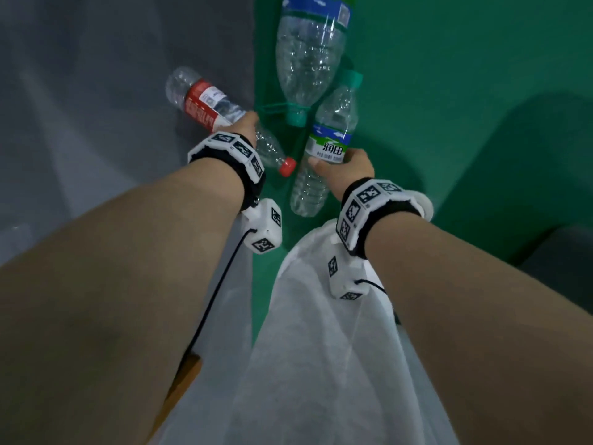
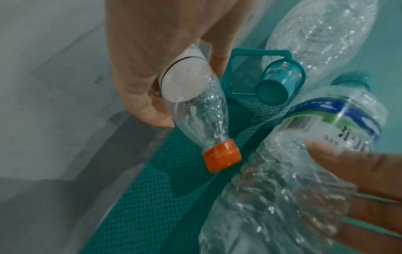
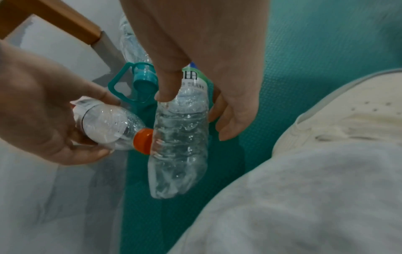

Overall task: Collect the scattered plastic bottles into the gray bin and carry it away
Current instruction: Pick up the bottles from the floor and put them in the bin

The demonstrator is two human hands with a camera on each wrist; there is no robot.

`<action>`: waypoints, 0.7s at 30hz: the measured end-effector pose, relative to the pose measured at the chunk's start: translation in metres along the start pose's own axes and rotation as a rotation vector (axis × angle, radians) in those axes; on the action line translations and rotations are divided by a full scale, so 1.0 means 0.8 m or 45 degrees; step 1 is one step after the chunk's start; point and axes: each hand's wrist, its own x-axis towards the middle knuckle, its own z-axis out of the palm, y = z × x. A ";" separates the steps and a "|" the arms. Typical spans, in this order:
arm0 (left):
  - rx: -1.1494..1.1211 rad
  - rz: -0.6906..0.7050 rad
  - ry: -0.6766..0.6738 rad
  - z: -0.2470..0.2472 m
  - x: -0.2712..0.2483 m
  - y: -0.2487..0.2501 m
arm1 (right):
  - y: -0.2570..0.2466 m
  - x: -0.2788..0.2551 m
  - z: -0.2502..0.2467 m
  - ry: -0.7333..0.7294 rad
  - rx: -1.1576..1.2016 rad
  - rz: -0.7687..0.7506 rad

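Near the frame's centre, each hand grips a bottle; a big bottle lies lengthwise beyond, neck toward the fingers.

Red-labelled clear bottle with an orange-red cap; blue, green and white label on another; teal cap on the largest; green floor beside grey; black-and-white checked wristbands.

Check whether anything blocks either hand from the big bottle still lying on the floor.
Nothing lies in front of the big bottle, but both hands are full: the left hand grips the red-capped bottle, the right hand the green-labelled bottle. The gray bin is not visible.
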 end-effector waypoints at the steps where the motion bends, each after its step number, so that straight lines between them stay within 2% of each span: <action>1: -0.010 0.010 0.000 0.003 -0.005 0.004 | 0.001 0.002 -0.001 -0.001 -0.024 -0.016; 3: -0.042 -0.018 0.034 0.007 -0.013 0.004 | 0.002 0.005 0.001 -0.001 -0.069 -0.040; 6: -0.071 -0.004 0.202 0.011 -0.004 -0.003 | 0.000 0.004 0.008 0.026 -0.139 -0.068; 15: 0.019 0.020 0.171 0.008 -0.045 -0.020 | -0.009 -0.008 0.000 0.020 -0.219 -0.075; 21: 0.063 0.066 0.198 0.007 -0.090 -0.023 | -0.005 -0.038 -0.035 -0.020 -0.124 -0.081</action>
